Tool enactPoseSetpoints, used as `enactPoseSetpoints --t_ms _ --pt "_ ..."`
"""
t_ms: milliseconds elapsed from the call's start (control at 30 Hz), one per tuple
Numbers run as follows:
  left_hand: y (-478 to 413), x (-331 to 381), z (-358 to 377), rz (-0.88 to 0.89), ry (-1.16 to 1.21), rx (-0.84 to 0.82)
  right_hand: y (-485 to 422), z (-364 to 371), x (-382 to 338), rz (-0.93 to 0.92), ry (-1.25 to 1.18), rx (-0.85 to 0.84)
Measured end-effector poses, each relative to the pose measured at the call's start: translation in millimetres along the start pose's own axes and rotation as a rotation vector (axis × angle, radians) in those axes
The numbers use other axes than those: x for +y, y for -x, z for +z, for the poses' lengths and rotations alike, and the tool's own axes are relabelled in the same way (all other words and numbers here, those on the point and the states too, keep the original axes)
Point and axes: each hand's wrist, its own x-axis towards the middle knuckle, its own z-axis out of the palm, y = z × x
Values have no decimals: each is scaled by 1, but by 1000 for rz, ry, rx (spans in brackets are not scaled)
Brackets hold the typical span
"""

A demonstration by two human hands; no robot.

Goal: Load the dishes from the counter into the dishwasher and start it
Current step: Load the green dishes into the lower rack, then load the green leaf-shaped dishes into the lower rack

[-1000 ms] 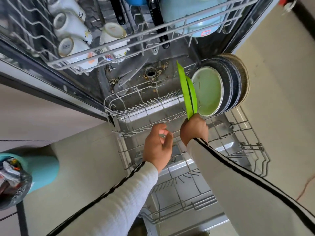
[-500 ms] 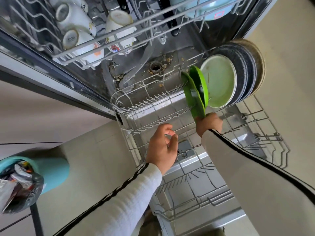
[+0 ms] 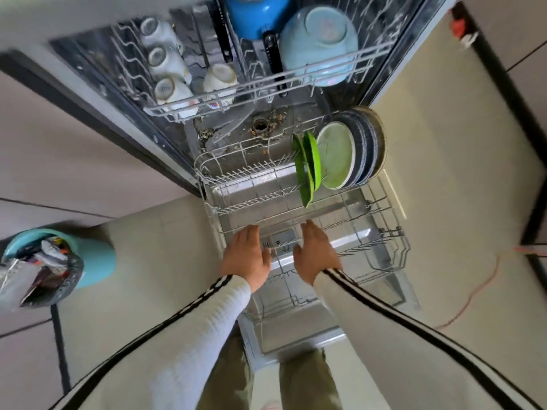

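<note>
Two bright green plates (image 3: 308, 167) stand on edge in the pulled-out lower rack (image 3: 381, 229) of the open dishwasher, beside a pale green plate (image 3: 337, 155) and several dark plates (image 3: 370, 146). My left hand (image 3: 247, 255) and my right hand (image 3: 315, 250) hover over the middle of the rack, fingers straight, holding nothing. The upper rack (image 3: 266, 87) holds white cups (image 3: 165, 69), a light blue bowl (image 3: 319, 45) and a blue bowl (image 3: 254, 16).
Food scraps lie around the drain (image 3: 260, 125) on the dishwasher floor. A teal bin (image 3: 59, 261) full of rubbish stands on the floor at the left. An orange cable (image 3: 473, 291) runs over the floor at the right. The open door (image 3: 290, 335) lies in front of my legs.
My right hand let go of the green plates, which now stand in the rack, and drew back. My left hand's fingers straightened. The view pulled back and up.
</note>
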Motion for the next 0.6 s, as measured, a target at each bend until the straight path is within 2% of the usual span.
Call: enactPoseSetpoints --t_ms 133,267,467,600 --pt "81 15 -49 -20 -137 -49 82 -49 -36 -235 256 -44" --pt "179 24 -91 -100 -118 -29 160 -84 -76 -405 349 -53" --pt "288 5 -145 -213 -145 58 257 -90 -152 -531 370 2" --pt "321 -56 -171 -315 -88 157 289 -67 -216 -584 419 8"
